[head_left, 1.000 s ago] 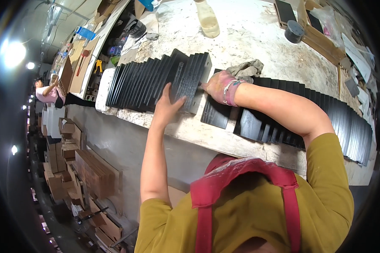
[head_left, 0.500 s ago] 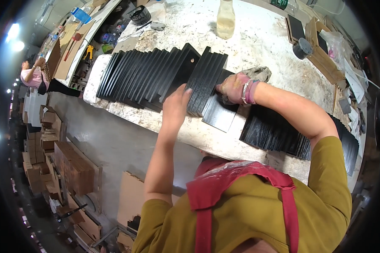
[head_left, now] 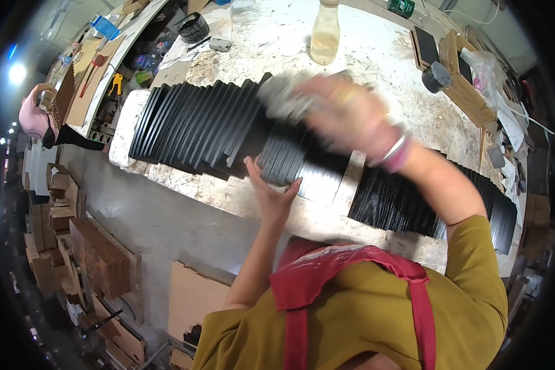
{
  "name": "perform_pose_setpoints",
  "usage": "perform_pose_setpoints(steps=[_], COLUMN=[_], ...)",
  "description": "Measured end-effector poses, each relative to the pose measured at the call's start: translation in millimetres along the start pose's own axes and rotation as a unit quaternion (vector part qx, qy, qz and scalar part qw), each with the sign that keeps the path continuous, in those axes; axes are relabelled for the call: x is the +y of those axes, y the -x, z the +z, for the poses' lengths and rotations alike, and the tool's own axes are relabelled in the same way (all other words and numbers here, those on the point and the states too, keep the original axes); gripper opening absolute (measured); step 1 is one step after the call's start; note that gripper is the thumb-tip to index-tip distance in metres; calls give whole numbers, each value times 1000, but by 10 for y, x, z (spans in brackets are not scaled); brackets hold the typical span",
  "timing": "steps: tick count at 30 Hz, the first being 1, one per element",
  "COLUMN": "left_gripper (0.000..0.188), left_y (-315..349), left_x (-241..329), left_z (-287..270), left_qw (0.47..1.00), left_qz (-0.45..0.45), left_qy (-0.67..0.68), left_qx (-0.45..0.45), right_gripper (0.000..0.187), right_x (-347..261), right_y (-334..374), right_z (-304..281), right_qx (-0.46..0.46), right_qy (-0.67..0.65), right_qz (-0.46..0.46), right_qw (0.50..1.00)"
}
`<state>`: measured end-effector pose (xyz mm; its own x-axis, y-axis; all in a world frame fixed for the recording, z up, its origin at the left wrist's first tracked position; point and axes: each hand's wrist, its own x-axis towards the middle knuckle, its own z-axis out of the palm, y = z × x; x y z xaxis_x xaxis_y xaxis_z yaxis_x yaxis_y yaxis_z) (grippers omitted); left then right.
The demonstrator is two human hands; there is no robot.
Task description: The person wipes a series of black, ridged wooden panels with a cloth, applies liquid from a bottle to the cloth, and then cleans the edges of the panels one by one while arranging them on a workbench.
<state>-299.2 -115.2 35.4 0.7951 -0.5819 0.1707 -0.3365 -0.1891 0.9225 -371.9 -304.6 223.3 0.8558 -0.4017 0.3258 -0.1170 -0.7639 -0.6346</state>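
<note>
My left hand [head_left: 274,196] grips the near end of a black wood-grained board [head_left: 282,160], thumb on one side and fingers on the other. Over the board's far end, my right hand [head_left: 351,114], smeared by motion, holds a crumpled grey rag [head_left: 283,97]. A row of black boards [head_left: 194,126], leaning on one another, lies to the left. Beneath and right of the held board is another black board [head_left: 322,179], shiny with reflected light. More overlapping black boards [head_left: 401,197] spread to the right, partly behind my right forearm.
The paint-stained white table [head_left: 376,49] bears a bottle of cloudy yellowish liquid [head_left: 325,37], a black tub [head_left: 193,28] and a dark round container [head_left: 436,78]. A wooden box [head_left: 468,92] stands right. Cardboard [head_left: 102,259] is stacked on the floor; another person [head_left: 37,117] is far left.
My right hand has swept the rag up and left to the board's far end. My left hand has shifted from the board's left side to its near end.
</note>
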Motion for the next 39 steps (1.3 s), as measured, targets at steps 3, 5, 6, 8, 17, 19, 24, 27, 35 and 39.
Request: perform_pose_setpoints(steps=[3, 5, 6, 8, 17, 19, 24, 27, 35, 39], left_gripper=[101, 96, 94, 106, 102, 99, 99, 104, 110, 111], left_y=[5, -68, -89, -97, -24, -50, -58, -28, -125, -89], left_x=[-245, -120, -11, 5, -130, -22, -71, -121, 9, -189], left_z=[105, 99, 61, 82, 177, 173, 215, 173, 133, 127], left_qw=[995, 997, 998, 997, 991, 992, 993, 990, 992, 992], left_qz=[-7, 46, 39, -4, 52, 78, 35, 33, 30, 38], left_qy=[89, 57, -33, -82, -115, -96, -103, -130, -124, -109], left_qx=[-36, 1, 31, -2, 36, 30, 34, 34, -13, -56], right_gripper=[13, 14, 18, 23, 25, 22, 9, 31, 38, 35], right_x=[-78, 322, 440, 884, 368, 955, 499, 283, 719, 110], right_y=[139, 224, -92, -340, 62, -252, -129, 236, -591, -77], right_z=[878, 1216, 1050, 794, 939, 797, 857, 1000, 183, 696], right_qx=[-121, 60, 28, 79, -81, 71, -11, -118, -85, -131], right_qy=[178, 143, 151, 136, 157, 171, 69, 132, 80, 201], right_qz=[-191, -267, -277, -141, -237, -156, -183, -223, 215, -206], right_qw=[957, 951, 949, 977, 955, 970, 981, 958, 970, 949])
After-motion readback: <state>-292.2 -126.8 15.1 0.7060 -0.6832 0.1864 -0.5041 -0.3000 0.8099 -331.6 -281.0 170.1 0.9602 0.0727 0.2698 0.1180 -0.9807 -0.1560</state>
